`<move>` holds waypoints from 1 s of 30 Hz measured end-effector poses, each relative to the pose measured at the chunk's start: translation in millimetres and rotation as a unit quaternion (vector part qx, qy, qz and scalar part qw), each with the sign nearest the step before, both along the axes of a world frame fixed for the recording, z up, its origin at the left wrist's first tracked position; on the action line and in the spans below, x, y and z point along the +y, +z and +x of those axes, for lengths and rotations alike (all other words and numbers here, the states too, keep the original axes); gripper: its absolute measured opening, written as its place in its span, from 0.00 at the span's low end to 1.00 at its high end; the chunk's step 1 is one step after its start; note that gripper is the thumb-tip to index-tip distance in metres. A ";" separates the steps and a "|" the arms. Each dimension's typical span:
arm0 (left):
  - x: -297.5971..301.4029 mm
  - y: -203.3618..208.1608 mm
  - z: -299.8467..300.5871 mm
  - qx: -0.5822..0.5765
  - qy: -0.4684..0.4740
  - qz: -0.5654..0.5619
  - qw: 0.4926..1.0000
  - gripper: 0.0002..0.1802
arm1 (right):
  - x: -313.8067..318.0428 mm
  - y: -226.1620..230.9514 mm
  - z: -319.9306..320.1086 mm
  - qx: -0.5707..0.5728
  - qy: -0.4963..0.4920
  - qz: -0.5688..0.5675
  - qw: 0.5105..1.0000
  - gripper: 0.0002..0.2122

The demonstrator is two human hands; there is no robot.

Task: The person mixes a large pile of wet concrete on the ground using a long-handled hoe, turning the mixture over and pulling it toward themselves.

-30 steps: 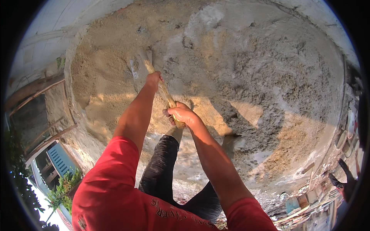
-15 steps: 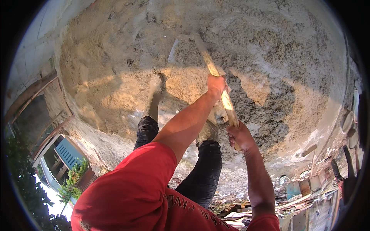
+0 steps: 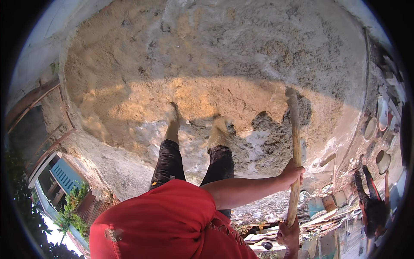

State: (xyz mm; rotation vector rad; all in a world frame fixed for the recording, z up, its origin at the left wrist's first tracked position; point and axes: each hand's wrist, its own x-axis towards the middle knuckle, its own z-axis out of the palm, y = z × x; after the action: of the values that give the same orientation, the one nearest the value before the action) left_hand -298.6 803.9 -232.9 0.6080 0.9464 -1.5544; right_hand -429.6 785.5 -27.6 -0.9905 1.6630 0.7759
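A hoe with a long wooden handle (image 3: pixel 295 134) stands to my right, its far end down at the dark, wet mud (image 3: pixel 276 129). Its blade does not show clearly there. My left hand (image 3: pixel 291 174) is wrapped round the middle of the handle, with the arm stretched across my body. Lower down, near the handle's end, my right hand (image 3: pixel 288 235) also grips it. Both bare feet are partly sunk in the mud, the left foot (image 3: pixel 172 116) and the right foot (image 3: pixel 220 131) side by side.
Broad tan and grey mud (image 3: pixel 172 56) spreads ahead. At the right stand another person (image 3: pixel 373 207) and several round containers, one a bucket (image 3: pixel 382 162). Boards and scrap (image 3: pixel 332 207) lie at the lower right. A blue slatted panel (image 3: pixel 67 172) and plants (image 3: pixel 73 211) are at the left.
The hoe has moved from the upper middle to the right and nearer me, both hands going with it. Its blade, visible before, is now hidden. My view has shifted somewhat.
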 end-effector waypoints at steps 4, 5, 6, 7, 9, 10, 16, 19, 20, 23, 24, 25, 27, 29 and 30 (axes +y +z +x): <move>42.5 11.8 0.2 0.024 0.066 0.010 0.997 0.17 | 17.9 -6.0 -20.1 0.030 0.220 -0.001 0.975 0.20; 57.9 1.5 13.7 -0.032 0.062 0.053 0.996 0.17 | 23.7 -36.0 -0.5 0.000 0.198 0.038 0.979 0.21; 77.3 -15.4 33.7 -0.080 0.079 0.092 0.989 0.17 | 29.8 -69.3 21.9 -0.029 0.162 0.084 0.983 0.22; 97.6 -43.7 56.4 -0.123 0.090 0.131 0.980 0.16 | 39.7 -108.3 46.9 -0.061 0.130 0.131 0.981 0.23; 152.2 -124.7 125.3 -0.216 0.110 0.236 0.941 0.14 | 71.1 -192.5 106.2 -0.137 0.088 0.215 0.963 0.26; 192.2 -166.8 168.2 -0.260 0.116 0.296 0.912 0.13 | 96.8 -238.7 143.7 -0.179 0.081 0.261 0.945 0.27; 365.8 -299.1 396.5 -0.348 -0.008 0.489 0.800 0.09 | 248.9 -419.7 339.0 -0.320 -0.010 0.403 0.857 0.15; 381.7 -319.5 383.7 -0.277 -0.050 0.449 0.848 0.07 | 246.6 -409.4 321.2 -0.274 -0.015 0.378 0.884 0.12; 346.1 -324.7 356.5 -0.262 -0.053 0.441 0.857 0.06 | 223.6 -403.2 304.1 -0.244 -0.018 0.345 0.906 0.11; 245.2 -306.5 253.6 -0.229 0.021 0.395 0.889 0.04 | 139.4 -381.6 226.4 -0.190 0.057 0.312 0.929 0.13; 221.2 -294.3 224.2 -0.201 0.054 0.411 0.888 0.06 | 115.3 -360.6 207.4 -0.166 0.040 0.308 0.936 0.14; 214.9 -296.7 193.4 -0.195 0.082 0.384 0.899 0.07 | 95.9 -344.2 191.3 -0.141 0.096 0.294 0.941 0.15; 152.9 -274.8 145.1 -0.127 0.085 0.358 0.921 0.06 | 39.6 -325.3 147.6 -0.092 0.146 0.259 0.950 0.18; 104.6 -253.4 125.9 -0.106 0.070 0.357 0.925 0.04 | -6.3 -296.5 136.7 -0.069 0.133 0.246 0.958 0.18; 90.0 -240.3 117.4 -0.108 0.060 0.355 0.927 0.03 | -22.6 -276.8 132.1 -0.059 0.114 0.254 0.959 0.18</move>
State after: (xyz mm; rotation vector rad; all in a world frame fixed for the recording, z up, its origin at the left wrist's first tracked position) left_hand -181.2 893.9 -473.2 1.1766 1.3480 -0.9801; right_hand -297.5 762.9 -304.5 -0.8434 1.1697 1.2011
